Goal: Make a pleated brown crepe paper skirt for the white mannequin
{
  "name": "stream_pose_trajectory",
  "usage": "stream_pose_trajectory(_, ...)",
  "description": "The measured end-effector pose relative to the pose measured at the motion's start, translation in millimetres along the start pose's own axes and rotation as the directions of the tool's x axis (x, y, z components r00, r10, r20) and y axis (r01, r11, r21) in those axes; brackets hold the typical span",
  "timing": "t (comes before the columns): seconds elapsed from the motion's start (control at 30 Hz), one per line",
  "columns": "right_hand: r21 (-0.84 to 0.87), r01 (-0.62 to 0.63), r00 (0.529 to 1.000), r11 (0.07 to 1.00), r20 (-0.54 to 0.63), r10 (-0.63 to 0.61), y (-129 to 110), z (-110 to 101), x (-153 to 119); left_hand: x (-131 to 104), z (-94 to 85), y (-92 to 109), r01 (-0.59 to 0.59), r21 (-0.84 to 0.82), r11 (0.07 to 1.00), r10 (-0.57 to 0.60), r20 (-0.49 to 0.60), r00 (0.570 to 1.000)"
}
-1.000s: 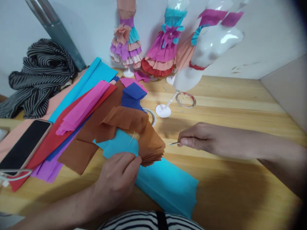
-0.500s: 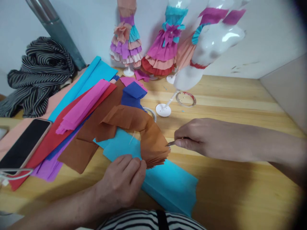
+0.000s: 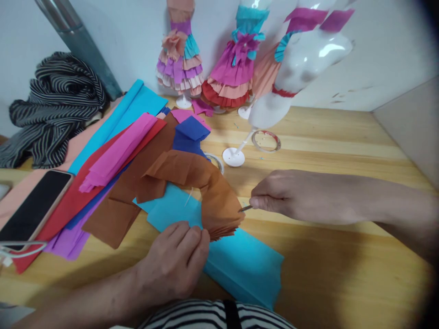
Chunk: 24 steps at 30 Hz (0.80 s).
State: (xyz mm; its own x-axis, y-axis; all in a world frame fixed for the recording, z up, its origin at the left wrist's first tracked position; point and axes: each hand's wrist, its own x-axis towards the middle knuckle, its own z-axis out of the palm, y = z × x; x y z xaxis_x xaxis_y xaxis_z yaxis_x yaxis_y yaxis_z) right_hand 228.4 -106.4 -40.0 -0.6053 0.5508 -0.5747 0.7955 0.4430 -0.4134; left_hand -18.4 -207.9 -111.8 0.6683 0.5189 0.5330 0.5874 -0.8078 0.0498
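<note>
A strip of brown crepe paper [image 3: 219, 196] curves over the table, gathered into tight pleats at its near end. My left hand [image 3: 176, 260] is closed and pinches those pleats at their lower left. My right hand [image 3: 274, 194], also closed, grips a thin, dark pointed metal tool [image 3: 246, 208]; its kind is not clear. The tool's tip touches or overlaps the right edge of the pleated paper. Under the brown strip lies a sheet of turquoise paper [image 3: 247, 265]. A fine white thread [image 3: 188, 196] shows above the turquoise, left of the pleats.
A white mannequin [image 3: 295, 68] stands on a round base behind my right hand, beside a tape roll [image 3: 266, 141]. Paper-dressed mannequins [image 3: 180, 59] line the wall. Coloured paper sheets [image 3: 118, 155], a phone [image 3: 37, 208] and a striped cloth [image 3: 58, 105] lie on the left.
My right hand and the tool have shifted very slightly to the right, and the pleats' right edge is a little farther right. My left hand keeps its hold in place.
</note>
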Motion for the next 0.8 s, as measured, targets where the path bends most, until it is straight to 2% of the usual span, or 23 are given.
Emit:
stream_pose_trajectory(0.13, 0.047, 0.007, 1.000, 0.999, 0.014, -0.007, 6, 0, -3, -3, 4.5, 1, 0.018, -0.043, 0.999, -0.019, -0.022, 1.000)
stream_pose_trajectory(0.2, 0.082, 0.015, 1.000, 0.997, 0.007, -0.015, 11, 2, -4, -4, 5.9, 0, 0.111, -0.118, 0.987, -0.117, -0.042, 0.992)
stream_pose_trajectory(0.27, 0.092, 0.011, 1.000, 0.996, -0.023, -0.008, 17, 8, -4, -3, 4.6, -3, 0.266, -0.258, 0.929, -0.285, -0.036, 0.958)
stream_pose_trajectory(0.37, 0.027, -0.060, 0.991, 0.998, -0.119, 0.063, 27, 28, 1, 3, -1.6, -9, 0.495, -0.500, 0.711, -0.525, 0.091, 0.846)
stream_pose_trajectory(0.4, 0.002, -0.111, 0.977, 0.994, -0.183, 0.109, 29, 36, 4, 5, -3.6, -11, 0.560, -0.556, 0.614, -0.587, 0.152, 0.795)
stream_pose_trajectory(0.5, -0.040, -0.125, 0.933, 0.991, -0.344, 0.104, 35, 61, 10, 10, -6.7, -15, 0.688, -0.667, 0.287, -0.726, 0.317, 0.610)
stream_pose_trajectory(0.57, -0.100, -0.155, 0.911, 0.983, -0.398, 0.103, 36, 74, 13, 12, -7.5, -16, 0.693, -0.718, 0.062, -0.766, 0.411, 0.494)
stream_pose_trajectory(0.63, -0.161, -0.143, 0.887, 0.977, -0.459, 0.054, 37, 81, 13, 15, -10.8, -18, 0.647, -0.753, -0.119, -0.777, 0.476, 0.412)
stream_pose_trajectory(0.67, -0.188, -0.146, 0.872, 0.971, -0.487, 0.037, 37, 84, 13, 17, -14.3, -20, 0.616, -0.766, -0.184, -0.779, 0.496, 0.384)
stream_pose_trajectory(0.73, -0.233, -0.167, 0.855, 0.958, -0.519, 0.023, 36, 86, 14, 23, -25.3, -26, 0.553, -0.792, -0.260, -0.791, 0.503, 0.348)
stream_pose_trajectory(0.8, -0.267, -0.189, 0.852, 0.945, -0.523, 0.023, 35, 88, 14, 31, -40.1, -36, 0.491, -0.827, -0.273, -0.823, 0.465, 0.327)
